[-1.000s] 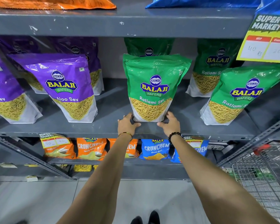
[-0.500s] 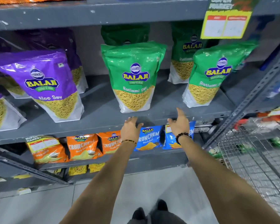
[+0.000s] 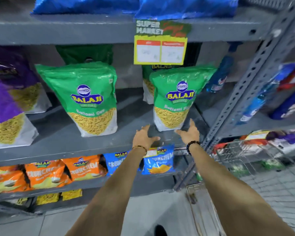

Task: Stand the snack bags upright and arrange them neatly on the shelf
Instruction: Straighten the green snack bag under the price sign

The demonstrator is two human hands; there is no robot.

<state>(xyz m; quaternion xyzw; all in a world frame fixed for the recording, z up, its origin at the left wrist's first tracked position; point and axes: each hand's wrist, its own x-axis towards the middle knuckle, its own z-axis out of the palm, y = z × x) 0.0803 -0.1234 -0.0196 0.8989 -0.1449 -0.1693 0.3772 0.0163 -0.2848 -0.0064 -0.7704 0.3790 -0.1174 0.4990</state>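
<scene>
Reaching over the shelf's (image 3: 61, 150) front edge, the left hand (image 3: 144, 136) and right hand (image 3: 189, 133) are both spread and empty, flanking the base of the right green bag (image 3: 177, 99), which leans slightly near the shelf's right end. A second green bag (image 3: 85, 97) stands left of it, a purple bag (image 3: 3, 109) further left. A yellow price tag (image 3: 160, 50) hangs above; blue packets (image 3: 158, 161) sit below
</scene>
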